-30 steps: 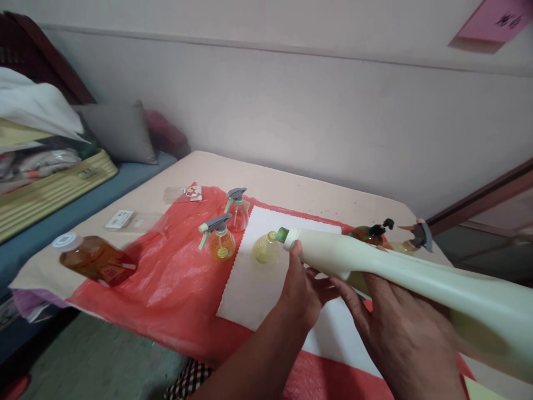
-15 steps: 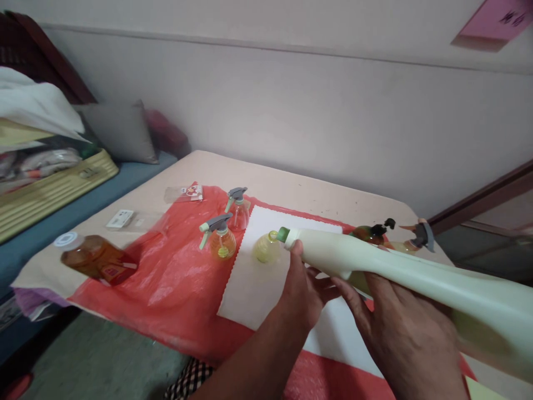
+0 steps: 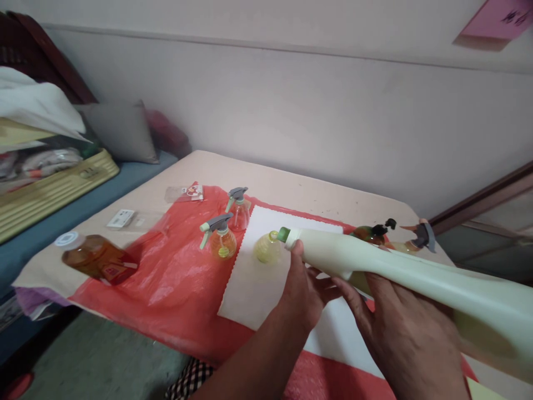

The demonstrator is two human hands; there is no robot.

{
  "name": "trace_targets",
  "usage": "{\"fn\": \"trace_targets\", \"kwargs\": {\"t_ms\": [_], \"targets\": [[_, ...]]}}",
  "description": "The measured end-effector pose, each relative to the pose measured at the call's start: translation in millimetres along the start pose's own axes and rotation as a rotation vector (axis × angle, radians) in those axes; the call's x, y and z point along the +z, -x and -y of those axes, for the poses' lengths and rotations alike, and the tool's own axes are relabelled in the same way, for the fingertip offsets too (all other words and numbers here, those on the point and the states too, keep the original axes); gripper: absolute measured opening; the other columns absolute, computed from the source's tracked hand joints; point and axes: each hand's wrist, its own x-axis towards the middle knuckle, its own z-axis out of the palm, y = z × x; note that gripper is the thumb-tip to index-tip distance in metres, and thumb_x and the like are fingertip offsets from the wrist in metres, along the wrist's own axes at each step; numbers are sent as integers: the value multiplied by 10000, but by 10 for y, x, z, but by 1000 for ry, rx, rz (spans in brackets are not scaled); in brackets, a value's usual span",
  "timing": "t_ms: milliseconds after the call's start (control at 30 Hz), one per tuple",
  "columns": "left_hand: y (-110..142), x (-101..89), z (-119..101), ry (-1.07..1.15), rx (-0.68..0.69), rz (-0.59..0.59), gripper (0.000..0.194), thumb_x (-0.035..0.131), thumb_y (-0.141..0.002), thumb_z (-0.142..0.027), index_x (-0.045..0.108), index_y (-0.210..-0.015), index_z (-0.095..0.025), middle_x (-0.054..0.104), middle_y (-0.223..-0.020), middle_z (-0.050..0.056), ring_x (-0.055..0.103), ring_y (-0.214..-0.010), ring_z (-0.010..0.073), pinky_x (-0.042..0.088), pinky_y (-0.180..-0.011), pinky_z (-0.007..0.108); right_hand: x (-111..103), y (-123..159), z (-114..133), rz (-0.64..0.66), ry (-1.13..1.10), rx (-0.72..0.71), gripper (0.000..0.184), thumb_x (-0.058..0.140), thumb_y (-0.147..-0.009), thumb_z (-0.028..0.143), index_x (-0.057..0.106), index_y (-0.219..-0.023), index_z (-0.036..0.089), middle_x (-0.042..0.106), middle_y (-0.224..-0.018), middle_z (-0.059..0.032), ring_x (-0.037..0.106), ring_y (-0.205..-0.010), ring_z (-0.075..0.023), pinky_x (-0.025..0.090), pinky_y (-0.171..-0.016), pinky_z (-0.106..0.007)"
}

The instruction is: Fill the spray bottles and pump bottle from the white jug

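A large pale green bottle (image 3: pixel 416 283) lies tilted across the right of the view, its green spout at the mouth of a small round yellow bottle (image 3: pixel 266 249) standing on a white cloth (image 3: pixel 254 283). My left hand (image 3: pixel 302 291) grips the big bottle's neck just behind the spout. My right hand (image 3: pixel 406 333) holds its body from below. Two small spray bottles (image 3: pixel 220 239) with grey-green triggers stand just left of the cloth.
A red plastic sheet (image 3: pixel 166 278) covers the table. An amber bottle with a white cap (image 3: pixel 94 258) lies at its left edge. More spray bottles (image 3: pixel 383 230) stand behind the big bottle. Small packets (image 3: pixel 120 218) lie near the far left. A bed with a pillow is at the left.
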Motion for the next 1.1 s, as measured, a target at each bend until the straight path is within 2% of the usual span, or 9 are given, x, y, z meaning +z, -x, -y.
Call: {"fn": "trace_targets", "kwargs": {"t_ms": [267,567,933,1100], "targets": [[3,12,-1,-12,-7,-13,702,524,-865,-715,636,-1280,-160,663,-1093,135,685,-834,246,570,-678,339,-6,-3,4,6,20,-17,517,615,-956,420,602,-1281,19,667,-1231,-257,692,-966,-367,525,-868,-452],[13,18,-5,-12,-11,-3,697,511,-873,-713,643,-1265,-151,658,-1085,141,668,-809,239,579,-741,384,-14,-9,7,0,-7,-6,517,616,-955,416,608,-1284,16,691,-1177,-240,696,-943,-367,532,-888,-474],[-3,-3,10,-14,-4,-2,696,528,-863,-711,622,-1290,-169,663,-1079,130,683,-843,259,583,-722,374,-10,-11,10,1,-3,-8,484,611,-958,424,627,-1236,28,680,-1213,-247,702,-946,-378,552,-872,-486],[6,-2,13,-18,5,7,696,517,-868,-716,628,-1286,-171,661,-1063,125,671,-799,236,582,-721,372,-7,2,4,6,-5,-1,468,594,-969,422,624,-1230,36,678,-1218,-244,702,-957,-371,553,-878,-478]]}}
